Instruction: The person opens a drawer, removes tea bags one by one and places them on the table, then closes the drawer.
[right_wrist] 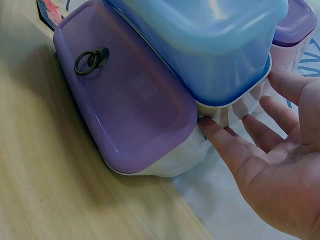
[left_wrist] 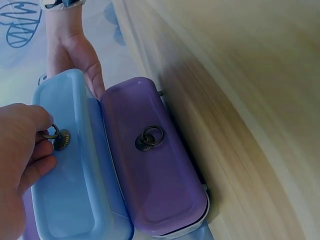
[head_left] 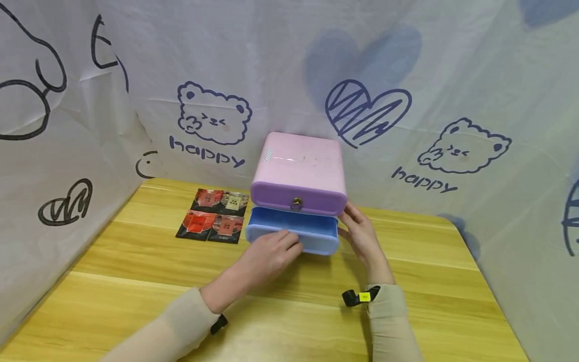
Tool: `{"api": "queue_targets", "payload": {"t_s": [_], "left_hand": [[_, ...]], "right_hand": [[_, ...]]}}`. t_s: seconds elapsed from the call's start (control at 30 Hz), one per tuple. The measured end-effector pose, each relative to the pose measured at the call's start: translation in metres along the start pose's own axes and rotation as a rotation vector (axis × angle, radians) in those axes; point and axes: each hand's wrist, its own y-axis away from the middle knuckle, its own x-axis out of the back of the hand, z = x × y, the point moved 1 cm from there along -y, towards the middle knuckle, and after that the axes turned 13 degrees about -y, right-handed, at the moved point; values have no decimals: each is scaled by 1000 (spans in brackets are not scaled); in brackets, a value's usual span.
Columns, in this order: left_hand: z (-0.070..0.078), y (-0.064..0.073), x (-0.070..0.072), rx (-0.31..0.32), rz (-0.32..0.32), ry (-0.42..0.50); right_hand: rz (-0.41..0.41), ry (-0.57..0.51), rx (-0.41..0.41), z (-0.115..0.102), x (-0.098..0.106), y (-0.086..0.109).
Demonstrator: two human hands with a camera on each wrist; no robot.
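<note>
A small drawer cabinet with a pink top [head_left: 300, 158] stands against the back sheet. Its middle blue drawer [head_left: 323, 244] is pulled out, and what shows of the inside looks bare. My left hand [head_left: 271, 254] is at the front of that drawer; in the left wrist view its thumb and finger pinch the bronze ring pull [left_wrist: 54, 131]. With fingers extended, my right hand [head_left: 362, 236] touches the cabinet's right side. The lower purple drawer [left_wrist: 155, 175] and the upper purple drawer [head_left: 267, 196] are closed, each with a ring pull.
Several black-and-red packets [head_left: 195, 221] lie on the wooden table [head_left: 149, 251], left of the cabinet. White sheets [head_left: 280, 75] with drawn bears and hearts hang behind and at both sides. The table's right edge slants down from the back corner.
</note>
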Motion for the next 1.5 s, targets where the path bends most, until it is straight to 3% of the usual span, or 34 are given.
{"api": "queue_targets", "payload": {"t_s": [0.7, 1.23, 1.5], "left_hand": [[-12, -12, -25, 65, -17, 29], [-16, -15, -31, 128, -76, 28], [-17, -17, -32, 127, -97, 22]], "right_hand": [[1, 12, 13, 0, -1, 1], [-29, -17, 16, -1, -2, 1], [-33, -15, 14, 0, 0, 1]]}}
